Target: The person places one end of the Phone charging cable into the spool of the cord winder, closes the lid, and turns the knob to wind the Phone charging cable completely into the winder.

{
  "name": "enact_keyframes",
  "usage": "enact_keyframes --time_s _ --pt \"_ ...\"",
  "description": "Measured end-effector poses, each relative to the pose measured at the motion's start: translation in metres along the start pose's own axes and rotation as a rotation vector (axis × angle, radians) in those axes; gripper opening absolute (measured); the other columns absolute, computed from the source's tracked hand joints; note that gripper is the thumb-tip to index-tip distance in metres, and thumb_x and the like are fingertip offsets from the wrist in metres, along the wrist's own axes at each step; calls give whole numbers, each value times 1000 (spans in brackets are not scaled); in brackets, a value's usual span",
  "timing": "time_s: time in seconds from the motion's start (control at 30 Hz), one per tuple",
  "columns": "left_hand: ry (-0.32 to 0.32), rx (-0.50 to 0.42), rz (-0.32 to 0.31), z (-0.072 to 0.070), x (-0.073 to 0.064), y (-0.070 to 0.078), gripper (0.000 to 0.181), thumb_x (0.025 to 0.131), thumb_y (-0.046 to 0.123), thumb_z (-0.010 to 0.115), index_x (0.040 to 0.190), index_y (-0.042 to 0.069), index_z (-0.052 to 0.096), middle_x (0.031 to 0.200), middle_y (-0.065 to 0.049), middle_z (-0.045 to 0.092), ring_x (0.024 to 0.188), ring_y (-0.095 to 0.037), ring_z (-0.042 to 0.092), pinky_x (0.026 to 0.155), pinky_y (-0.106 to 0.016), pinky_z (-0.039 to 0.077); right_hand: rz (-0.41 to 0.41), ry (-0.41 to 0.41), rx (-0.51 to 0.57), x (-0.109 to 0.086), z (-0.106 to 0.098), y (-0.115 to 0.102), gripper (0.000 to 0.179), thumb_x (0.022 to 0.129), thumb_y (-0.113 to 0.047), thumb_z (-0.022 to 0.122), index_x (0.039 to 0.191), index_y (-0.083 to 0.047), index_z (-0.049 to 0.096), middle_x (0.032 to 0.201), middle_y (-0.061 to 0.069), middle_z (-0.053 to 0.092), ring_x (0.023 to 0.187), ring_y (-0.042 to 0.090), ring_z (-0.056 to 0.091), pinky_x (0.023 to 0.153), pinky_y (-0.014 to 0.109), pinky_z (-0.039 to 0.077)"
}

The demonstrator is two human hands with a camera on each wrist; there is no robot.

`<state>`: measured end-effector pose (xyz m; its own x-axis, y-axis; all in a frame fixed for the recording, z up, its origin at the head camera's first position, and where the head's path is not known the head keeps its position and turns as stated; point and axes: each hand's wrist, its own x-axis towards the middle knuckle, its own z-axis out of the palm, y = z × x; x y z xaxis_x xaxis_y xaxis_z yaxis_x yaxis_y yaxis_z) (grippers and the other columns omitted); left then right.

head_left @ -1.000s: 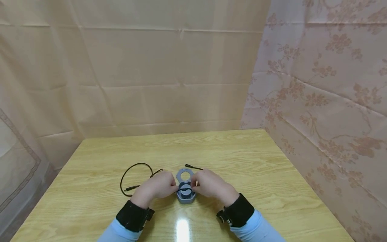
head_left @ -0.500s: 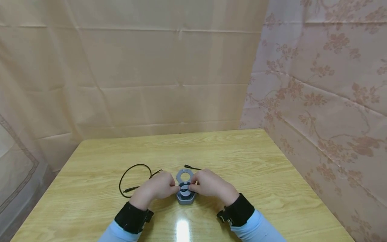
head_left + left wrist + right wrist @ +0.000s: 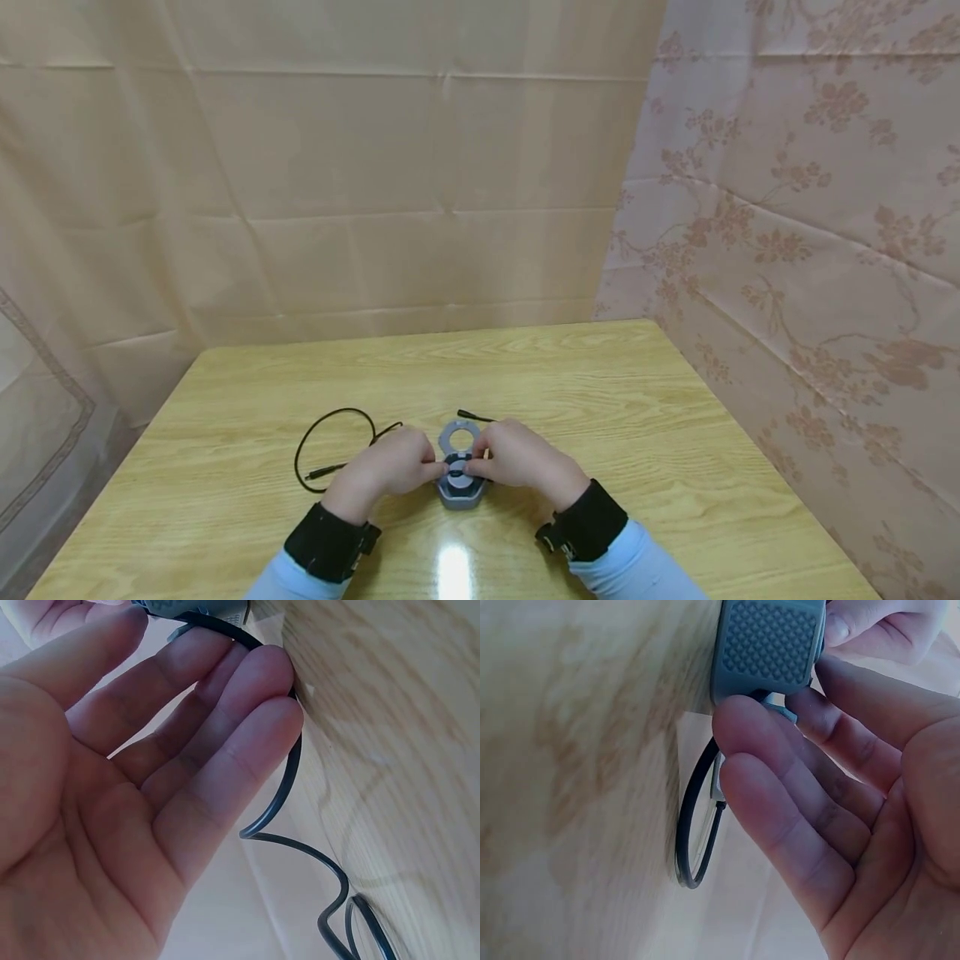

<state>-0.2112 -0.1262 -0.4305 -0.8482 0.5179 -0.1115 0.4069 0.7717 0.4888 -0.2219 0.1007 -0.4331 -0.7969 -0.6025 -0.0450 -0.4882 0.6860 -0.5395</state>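
A small grey cable-winder case [image 3: 461, 500] sits on the table in the head view, its ring-shaped lid [image 3: 444, 437] flipped back at the far side. A thin black cable [image 3: 289, 776] crosses the round middle of the case. My left hand [image 3: 397, 460] pinches the cable at the case's left side, thumb tip over the middle. From the right, my right hand [image 3: 519, 454] pinches it there too, thumb and index finger close to the left thumb. The right wrist view shows the case's textured side [image 3: 769, 645] and the cable bending out behind my fingers. My fingers hide part of the case.
On the wooden table [image 3: 600, 400], the cable's left length lies in a loose loop with a plug [image 3: 324, 471] beside my left wrist. Its other connector [image 3: 467, 413] lies behind the case. A beige curtain [image 3: 375, 250] and a flowered curtain [image 3: 825, 250] hang around the table.
Both hands have moved inward over the case, thumbs now nearly together. The stretch of cable showing between them has become shorter.
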Motion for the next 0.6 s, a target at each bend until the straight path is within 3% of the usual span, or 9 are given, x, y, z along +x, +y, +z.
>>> enact_keyframes --time_s 0.17,0.3,0.5,0.6 --pt "3 20 -7 1 1 1 51 98 29 70 52 19 51 50 12 33 45 -7 32 47 -25 24 77 -48 75 3 -2 -2 24 95 -28 75 73 -18 71 61 -2 65 53 17 65 48 24 43" --pt "4 42 -13 0 2 3 50 98 29 70 53 16 53 51 11 35 46 -8 34 48 -25 26 153 -80 107 4 -5 -7 23 94 -27 76 73 -17 71 64 1 66 56 22 68 49 26 45" --pt "-3 47 -16 -3 5 5 45 96 28 72 58 7 63 51 11 36 47 -8 35 49 -26 26 178 -98 124 7 -7 -10 23 92 -23 78 73 -14 71 64 2 67 56 23 69 49 26 48" --pt "-15 35 -29 -4 6 5 46 96 28 73 56 9 61 51 11 35 47 -8 34 48 -25 25 182 -112 121 10 -8 -11 23 92 -23 78 72 -14 70 64 3 67 56 23 68 50 27 50"
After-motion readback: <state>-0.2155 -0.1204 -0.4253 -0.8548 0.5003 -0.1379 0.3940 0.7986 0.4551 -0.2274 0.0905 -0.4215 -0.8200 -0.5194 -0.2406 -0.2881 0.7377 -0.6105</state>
